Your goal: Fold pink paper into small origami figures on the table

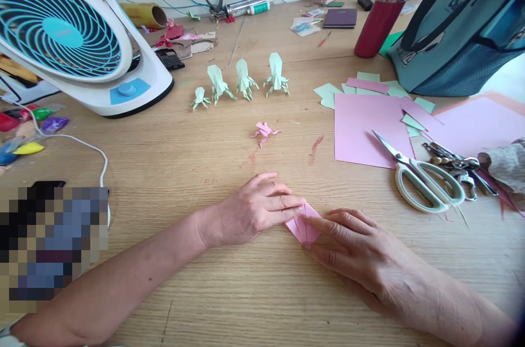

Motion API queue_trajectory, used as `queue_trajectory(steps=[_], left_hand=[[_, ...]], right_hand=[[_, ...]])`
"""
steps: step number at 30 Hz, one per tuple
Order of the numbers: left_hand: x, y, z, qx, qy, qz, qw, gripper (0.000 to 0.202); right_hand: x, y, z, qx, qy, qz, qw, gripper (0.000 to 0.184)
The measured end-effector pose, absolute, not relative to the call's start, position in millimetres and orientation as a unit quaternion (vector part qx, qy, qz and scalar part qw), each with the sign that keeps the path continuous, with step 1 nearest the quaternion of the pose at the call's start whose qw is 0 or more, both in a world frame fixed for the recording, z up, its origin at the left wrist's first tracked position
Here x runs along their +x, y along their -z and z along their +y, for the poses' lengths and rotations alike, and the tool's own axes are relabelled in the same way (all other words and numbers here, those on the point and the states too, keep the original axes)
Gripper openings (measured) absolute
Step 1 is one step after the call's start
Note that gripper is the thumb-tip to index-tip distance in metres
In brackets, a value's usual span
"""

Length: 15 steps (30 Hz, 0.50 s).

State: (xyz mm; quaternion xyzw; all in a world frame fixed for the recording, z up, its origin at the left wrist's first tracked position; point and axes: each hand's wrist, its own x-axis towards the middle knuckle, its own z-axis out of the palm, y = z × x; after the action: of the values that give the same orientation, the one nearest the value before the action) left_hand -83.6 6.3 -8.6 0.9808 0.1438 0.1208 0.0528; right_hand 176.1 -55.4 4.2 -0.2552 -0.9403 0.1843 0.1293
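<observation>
Both hands are pressing a small folded pink paper [302, 225] flat on the wooden table [229, 292], near its front edge. Left hand [254, 210] is lying fingers-extended and close together over the paper's left corner; right hand [348, 246] is pinning the right side with flattened fingertips — neither is pinching. A finished pink origami frog [264, 132] is sitting just beyond, four pale green frogs [241, 84] farther back — scissors [422, 177] to the right on a pink sheet [361, 128].
</observation>
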Motion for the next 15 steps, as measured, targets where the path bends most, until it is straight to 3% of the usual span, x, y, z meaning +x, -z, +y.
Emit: queue_trajectory(steps=[10,15], left_hand=[[-78,11,3,0.977,-0.149,0.15,0.031,0.034],[-81,13,1,0.975,-0.147,0.164,0.036,0.039]], right_hand=[[176,-2,-58,-0.273,-0.179,-0.938,0.12,0.034],[164,4,-59,-0.331,-0.18,-0.906,0.192,0.027]])
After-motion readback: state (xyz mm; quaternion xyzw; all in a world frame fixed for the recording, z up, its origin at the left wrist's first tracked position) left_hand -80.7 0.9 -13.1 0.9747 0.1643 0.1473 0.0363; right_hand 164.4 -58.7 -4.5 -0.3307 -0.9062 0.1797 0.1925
